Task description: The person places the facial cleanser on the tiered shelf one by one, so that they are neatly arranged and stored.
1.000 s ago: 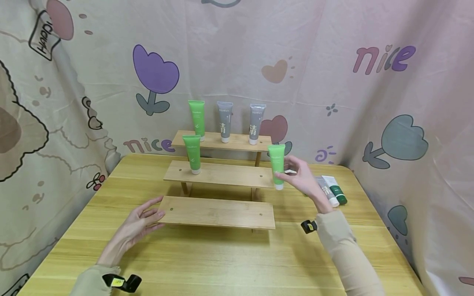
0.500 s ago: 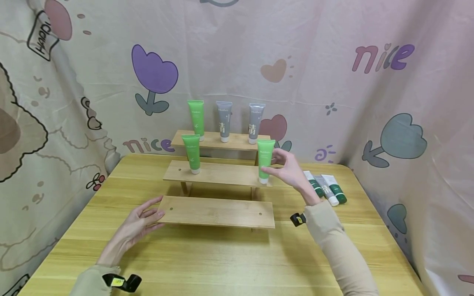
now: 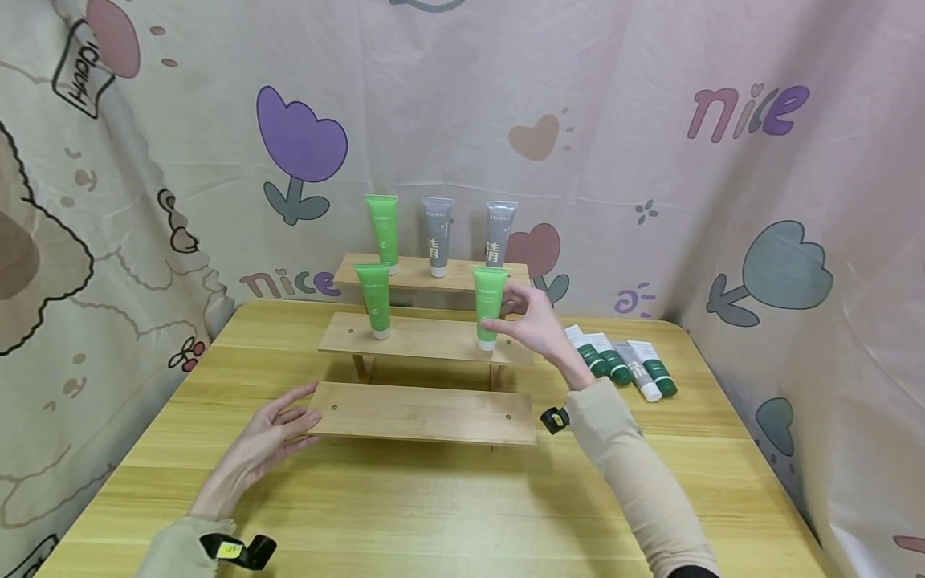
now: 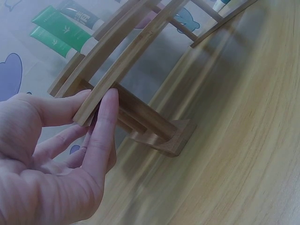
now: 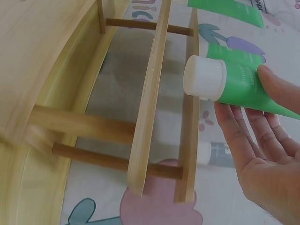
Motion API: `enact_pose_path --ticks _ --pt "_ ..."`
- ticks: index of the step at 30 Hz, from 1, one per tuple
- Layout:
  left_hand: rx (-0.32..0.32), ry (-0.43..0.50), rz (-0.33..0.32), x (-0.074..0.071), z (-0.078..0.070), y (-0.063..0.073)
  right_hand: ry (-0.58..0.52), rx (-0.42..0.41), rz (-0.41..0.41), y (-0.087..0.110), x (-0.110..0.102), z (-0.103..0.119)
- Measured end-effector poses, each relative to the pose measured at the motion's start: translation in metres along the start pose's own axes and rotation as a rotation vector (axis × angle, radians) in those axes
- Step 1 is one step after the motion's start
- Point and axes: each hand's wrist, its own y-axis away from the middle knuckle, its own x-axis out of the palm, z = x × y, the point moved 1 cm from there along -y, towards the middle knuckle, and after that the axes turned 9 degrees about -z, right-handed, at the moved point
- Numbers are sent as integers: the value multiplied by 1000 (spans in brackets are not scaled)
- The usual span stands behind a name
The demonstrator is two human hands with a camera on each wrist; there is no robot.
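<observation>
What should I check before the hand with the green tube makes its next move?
1. Left hand steadying the lowest shelf: ok, it grips the left end.
2. Right hand holding the green tube: ok, pinched between thumb and fingers.
3. White cap pointing down: ok.
4. Cap resting on the middle shelf: not ok, the right wrist view shows a gap.
5. Other green tube on that shelf standing: ok.
6. Cap screwed tight: cannot tell.

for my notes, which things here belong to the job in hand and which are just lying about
In the job:
green tube in right hand
wooden rack gripped by left hand
four standing tubes

Unused now:
four lying tubes at right, perhaps for later
printed cloth, just background
</observation>
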Motion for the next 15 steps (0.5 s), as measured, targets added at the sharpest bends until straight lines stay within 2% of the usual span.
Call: enact_pose_path --ticks 10,15 --pt "-16 3 -12 0 0 -1 -49 43 27 -11 20 4" --pt "-2 6 3 -1 0 -1 -59 69 22 -16 30 7"
